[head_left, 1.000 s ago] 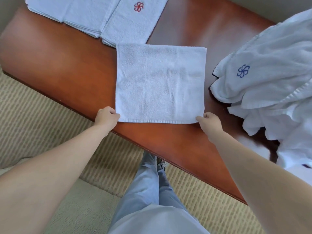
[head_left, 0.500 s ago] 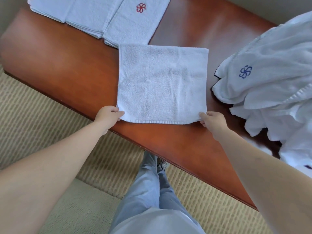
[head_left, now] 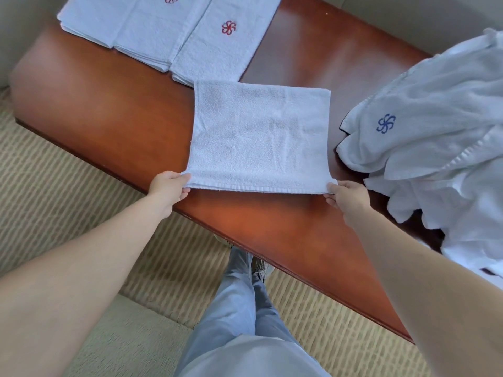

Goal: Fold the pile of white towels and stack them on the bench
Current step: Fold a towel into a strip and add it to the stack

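A white towel (head_left: 258,137), folded to a square, lies flat in the middle of the brown wooden bench (head_left: 109,118). My left hand (head_left: 168,186) pinches its near left corner. My right hand (head_left: 347,195) pinches its near right corner. The near edge is lifted slightly off the wood. Folded white towels (head_left: 174,31) with red flower logos lie side by side at the bench's far left, one touching the far left corner of the square towel. A loose pile of unfolded white towels (head_left: 441,148), one with a blue flower logo, fills the right end.
The bench's near edge (head_left: 272,257) runs diagonally from left to lower right. Beige striped carpet (head_left: 68,208) lies below it. My legs in light blue trousers (head_left: 245,308) stand close to the bench edge.
Both hands have raised the towel's near corners a little and pulled the near edge taut. The camera has tilted, showing more of the folded towels at the far left.
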Demonstrator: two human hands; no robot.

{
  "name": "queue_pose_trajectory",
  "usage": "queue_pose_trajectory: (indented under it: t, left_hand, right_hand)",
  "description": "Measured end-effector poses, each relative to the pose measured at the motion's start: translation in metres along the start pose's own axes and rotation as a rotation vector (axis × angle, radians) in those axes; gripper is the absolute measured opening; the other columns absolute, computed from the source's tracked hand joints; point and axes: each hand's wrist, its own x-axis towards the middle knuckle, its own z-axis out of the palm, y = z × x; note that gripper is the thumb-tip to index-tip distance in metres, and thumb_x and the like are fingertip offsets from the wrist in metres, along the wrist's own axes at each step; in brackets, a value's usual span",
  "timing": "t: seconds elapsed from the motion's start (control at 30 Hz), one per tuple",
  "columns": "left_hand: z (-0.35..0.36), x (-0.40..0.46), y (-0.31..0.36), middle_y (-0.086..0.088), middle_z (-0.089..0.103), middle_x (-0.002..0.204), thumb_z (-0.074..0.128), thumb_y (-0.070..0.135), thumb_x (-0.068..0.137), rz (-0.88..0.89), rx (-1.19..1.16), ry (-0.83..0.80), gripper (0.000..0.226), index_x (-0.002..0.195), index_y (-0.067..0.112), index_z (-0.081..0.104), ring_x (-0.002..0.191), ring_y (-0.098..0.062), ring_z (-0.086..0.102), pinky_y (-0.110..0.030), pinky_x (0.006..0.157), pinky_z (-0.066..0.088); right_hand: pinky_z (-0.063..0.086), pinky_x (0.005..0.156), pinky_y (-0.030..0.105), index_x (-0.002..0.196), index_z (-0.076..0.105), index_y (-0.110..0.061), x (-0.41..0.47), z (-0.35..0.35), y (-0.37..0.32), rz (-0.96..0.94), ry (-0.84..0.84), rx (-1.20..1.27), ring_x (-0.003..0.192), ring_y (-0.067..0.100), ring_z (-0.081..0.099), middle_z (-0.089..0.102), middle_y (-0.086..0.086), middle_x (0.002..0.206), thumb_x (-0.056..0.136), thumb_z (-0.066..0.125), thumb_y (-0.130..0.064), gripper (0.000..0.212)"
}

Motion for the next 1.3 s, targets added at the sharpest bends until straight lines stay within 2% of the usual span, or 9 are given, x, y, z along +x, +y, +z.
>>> queue_pose_trajectory:
  t: [0.17, 0.27, 0.4, 0.47, 0.63, 0.73, 0.9, 1.17, 1.3]
  left_hand:
    - [-0.007, -0.023, 0.02, -0.002, 0.062, 0.1, 0.069, 0.024, 0.098, 0.01, -0.005, 0.006, 0.032, 0.126, 0.012, 0.061, 0.077, -0.011, 0.063, -0.027, 0.073, 0.057]
    - [-0.015, -0.048, 0.045, -0.004, 0.063, 0.101, 0.063, 0.018, 0.099, -0.004, -0.068, -0.007, 0.014, 0.108, 0.028, 0.06, 0.072, -0.012, 0.059, -0.026, 0.066, 0.053]
    - [-0.031, -0.085, 0.109, -0.001, 0.064, 0.087, 0.063, 0.017, 0.098, -0.026, -0.274, -0.083, 0.012, 0.099, 0.024, 0.073, 0.07, -0.01, 0.055, -0.024, 0.067, 0.052]
    - [-0.043, -0.105, 0.148, 0.002, 0.064, 0.08, 0.069, 0.016, 0.094, -0.018, -0.371, -0.145, 0.006, 0.094, 0.018, 0.074, 0.069, -0.008, 0.055, -0.021, 0.067, 0.052]
    - [-0.074, -0.161, 0.223, 0.0, 0.065, 0.086, 0.072, 0.017, 0.095, 0.127, -0.492, -0.313, 0.01, 0.102, 0.013, 0.065, 0.079, -0.01, 0.061, -0.023, 0.072, 0.055]
    - [-0.086, -0.194, 0.244, -0.001, 0.07, 0.084, 0.076, 0.006, 0.089, 0.295, -0.365, -0.351, 0.02, 0.105, 0.012, 0.066, 0.079, -0.011, 0.064, -0.024, 0.077, 0.057]
    - [-0.088, -0.226, 0.252, -0.002, 0.067, 0.07, 0.073, 0.004, 0.091, 0.495, -0.188, -0.162, 0.01, 0.088, 0.009, 0.065, 0.056, -0.008, 0.061, -0.024, 0.067, 0.057]
    - [-0.094, -0.228, 0.228, 0.002, 0.071, 0.072, 0.079, 0.021, 0.09, 0.44, -0.034, -0.135, 0.013, 0.095, 0.012, 0.071, 0.071, -0.013, 0.065, -0.029, 0.077, 0.058]
    - [-0.098, -0.225, 0.222, 0.003, 0.071, 0.075, 0.08, 0.024, 0.089, 0.41, 0.008, -0.135, 0.016, 0.099, 0.013, 0.073, 0.072, -0.012, 0.063, -0.029, 0.076, 0.058]
  right_hand:
    - [0.056, 0.063, 0.024, 0.107, 0.067, -0.011, -0.015, -0.009, -0.019, -0.024, -0.017, -0.026, 0.073, 0.013, 0.069, 0.073, 0.006, 0.096, 0.093, 0.068, -0.009, 0.014]
    - [0.05, 0.052, 0.025, 0.115, 0.065, -0.019, -0.029, -0.02, -0.047, -0.071, -0.099, -0.012, 0.066, 0.017, 0.061, 0.065, 0.003, 0.094, 0.091, 0.061, -0.001, 0.03]
    - [0.05, 0.051, 0.019, 0.094, 0.069, -0.015, -0.059, -0.036, -0.118, -0.08, -0.134, 0.1, 0.056, 0.009, 0.056, 0.059, 0.002, 0.075, 0.097, 0.059, -0.01, 0.011]
    - [0.055, 0.058, 0.018, 0.1, 0.065, -0.011, -0.076, -0.047, -0.157, -0.104, -0.16, 0.213, 0.064, 0.009, 0.059, 0.06, 0.004, 0.076, 0.1, 0.054, -0.012, 0.012]
    - [0.049, 0.079, 0.013, 0.097, 0.071, -0.002, -0.134, -0.09, -0.231, -0.567, -0.218, 0.006, 0.085, 0.017, 0.062, 0.062, 0.007, 0.093, 0.091, 0.062, 0.008, 0.015]
    - [0.061, 0.071, 0.022, 0.088, 0.077, -0.008, -0.155, -0.108, -0.253, -0.633, -0.086, 0.024, 0.071, 0.016, 0.067, 0.068, 0.01, 0.08, 0.087, 0.068, 0.006, 0.017]
    - [0.06, 0.055, 0.025, 0.072, 0.069, -0.007, -0.172, -0.129, -0.271, -0.677, -0.002, -0.001, 0.051, 0.01, 0.067, 0.067, 0.006, 0.066, 0.095, 0.063, -0.011, 0.023]
    - [0.062, 0.069, 0.032, 0.082, 0.07, -0.008, -0.173, -0.152, -0.257, -0.527, -0.094, -0.129, 0.054, 0.015, 0.065, 0.068, 0.005, 0.07, 0.089, 0.076, -0.018, 0.013]
    - [0.057, 0.064, 0.029, 0.081, 0.067, -0.013, -0.174, -0.156, -0.255, -0.467, -0.154, -0.19, 0.053, 0.015, 0.063, 0.063, 0.0, 0.064, 0.087, 0.075, -0.017, 0.011]
